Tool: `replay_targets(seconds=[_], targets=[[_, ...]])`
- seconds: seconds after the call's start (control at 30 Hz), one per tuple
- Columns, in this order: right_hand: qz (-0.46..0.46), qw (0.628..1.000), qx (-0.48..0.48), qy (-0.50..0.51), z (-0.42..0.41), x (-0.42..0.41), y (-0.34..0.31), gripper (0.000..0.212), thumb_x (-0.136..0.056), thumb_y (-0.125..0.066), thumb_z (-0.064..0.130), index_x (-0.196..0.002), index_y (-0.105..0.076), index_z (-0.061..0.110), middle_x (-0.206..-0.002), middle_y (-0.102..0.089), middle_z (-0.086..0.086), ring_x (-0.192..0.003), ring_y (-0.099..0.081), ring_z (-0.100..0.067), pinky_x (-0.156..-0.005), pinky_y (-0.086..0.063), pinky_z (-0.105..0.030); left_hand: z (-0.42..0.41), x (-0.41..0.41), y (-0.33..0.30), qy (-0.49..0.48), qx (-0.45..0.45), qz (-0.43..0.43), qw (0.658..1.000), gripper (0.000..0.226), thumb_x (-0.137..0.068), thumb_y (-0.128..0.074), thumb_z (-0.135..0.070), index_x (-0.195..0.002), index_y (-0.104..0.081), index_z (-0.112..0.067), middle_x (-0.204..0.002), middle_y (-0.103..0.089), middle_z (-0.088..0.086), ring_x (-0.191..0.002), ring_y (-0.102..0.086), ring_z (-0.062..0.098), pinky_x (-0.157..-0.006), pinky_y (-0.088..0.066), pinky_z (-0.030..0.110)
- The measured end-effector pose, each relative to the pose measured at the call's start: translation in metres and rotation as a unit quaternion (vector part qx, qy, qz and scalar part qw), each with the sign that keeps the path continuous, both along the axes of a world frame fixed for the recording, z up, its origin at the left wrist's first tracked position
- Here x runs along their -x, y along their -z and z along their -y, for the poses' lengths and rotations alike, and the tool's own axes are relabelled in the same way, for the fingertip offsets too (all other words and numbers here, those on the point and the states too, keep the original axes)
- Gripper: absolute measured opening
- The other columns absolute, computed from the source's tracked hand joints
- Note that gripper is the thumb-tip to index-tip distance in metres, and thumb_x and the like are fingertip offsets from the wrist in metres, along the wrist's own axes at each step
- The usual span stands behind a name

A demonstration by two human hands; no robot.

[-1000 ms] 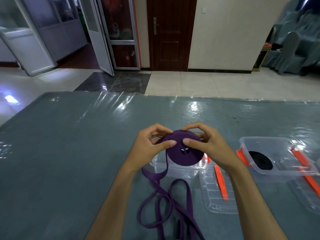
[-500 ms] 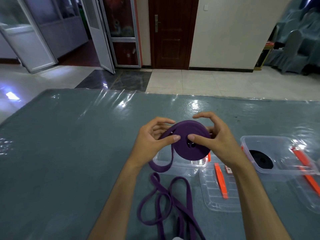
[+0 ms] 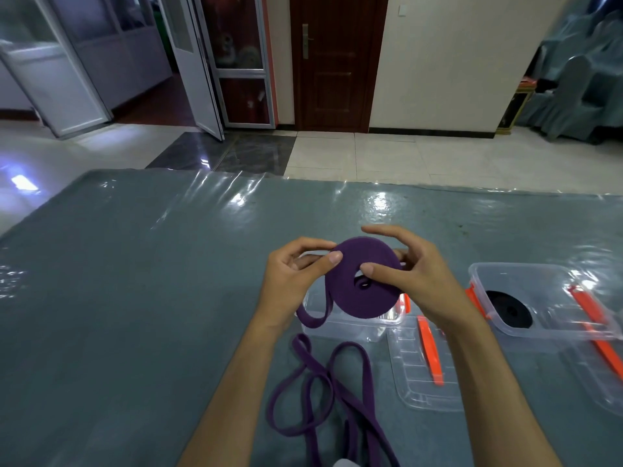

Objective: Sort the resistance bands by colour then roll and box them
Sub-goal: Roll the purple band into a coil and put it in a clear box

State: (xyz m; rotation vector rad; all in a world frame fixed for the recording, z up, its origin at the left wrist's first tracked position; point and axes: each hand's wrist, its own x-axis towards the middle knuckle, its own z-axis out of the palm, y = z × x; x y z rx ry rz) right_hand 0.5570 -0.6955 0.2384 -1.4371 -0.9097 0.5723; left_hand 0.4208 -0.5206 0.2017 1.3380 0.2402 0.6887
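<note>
Both hands pinch the purple band roll [image 3: 362, 281] above the table. Left hand [image 3: 296, 274] grips its left edge; right hand [image 3: 411, 274] thumb presses its face

I saw a deep purple resistance band [image 3: 362, 281], a black rolled band [image 3: 510, 310] inside a clear plastic box [image 3: 526, 274] with orange clips, a clear lid [image 3: 418, 375] with an orange latch, a grey-blue table [image 3: 135, 298], and a dark brown door [image 3: 333, 62].
</note>
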Motion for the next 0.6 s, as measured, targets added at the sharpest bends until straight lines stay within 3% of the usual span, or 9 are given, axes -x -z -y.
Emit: replay_targets(seconds=[0.13,0.23,0.4,0.47,0.6], targets=[[-0.031,0.996,-0.049,0.072,-0.002,0.000,0.006,0.052,-0.075,-0.094,0.037,-0.122,-0.071,0.034,-0.099,-0.081,-0.009,-0.087,-0.079,-0.026,-0.068,-0.064,-0.035,0.001,0.001,0.008,0.042,0.032,-0.014,0.999,0.041,-0.083,-0.089,-0.035,-0.121,-0.078,-0.023,-0.120,-0.078,0.011,-0.113,-0.075,0.031,-0.096,-0.060,0.038],[-0.065,0.993,-0.043,0.084,-0.003,0.001,0.016,0.059,-0.068,-0.097,0.045,-0.116,-0.065,0.030,-0.101,-0.079,-0.010,-0.086,-0.078,-0.028,-0.066,-0.063,-0.036,0.003,-0.001,0.009,-0.016,0.025,-0.013,0.999,0.035,-0.078,-0.092,-0.036,-0.110,-0.081,-0.027,-0.113,-0.080,0.004,-0.108,-0.077,0.022,-0.090,-0.061,0.030],[-0.064,0.989,-0.059,0.122,-0.006,0.004,0.029,0.055,-0.075,-0.095,0.041,-0.115,-0.059,0.028,-0.106,-0.078,-0.009,-0.090,-0.079,-0.031,-0.063,-0.063,-0.038,0.015,-0.007,0.020,-0.067,0.064,-0.015,0.996,0.022,-0.081,-0.092,-0.032,-0.093,-0.078,-0.020,-0.104,-0.081,0.010,-0.097,-0.079,0.028,-0.083,-0.064,0.035],[-0.068,0.984,-0.068,0.151,-0.008,0.003,0.034,0.050,-0.076,-0.093,0.036,-0.113,-0.060,0.031,-0.106,-0.078,-0.008,-0.091,-0.078,-0.030,-0.064,-0.063,-0.035,0.018,-0.008,0.026,-0.051,0.082,-0.026,0.995,0.016,-0.083,-0.089,-0.026,-0.097,-0.081,-0.023,-0.111,-0.080,0.007,-0.099,-0.078,0.022,-0.081,-0.062,0.031],[-0.101,0.973,-0.080,0.192,-0.011,0.001,0.048,0.048,-0.074,-0.092,0.032,-0.110,-0.061,0.033,-0.102,-0.079,-0.006,-0.092,-0.078,-0.028,-0.065,-0.062,-0.034,0.022,-0.011,0.041,-0.021,0.101,-0.029,0.994,0.028,-0.092,-0.081,-0.009,-0.119,-0.080,-0.019,-0.120,-0.078,0.006,-0.110,-0.076,0.021,-0.086,-0.062,0.029]])
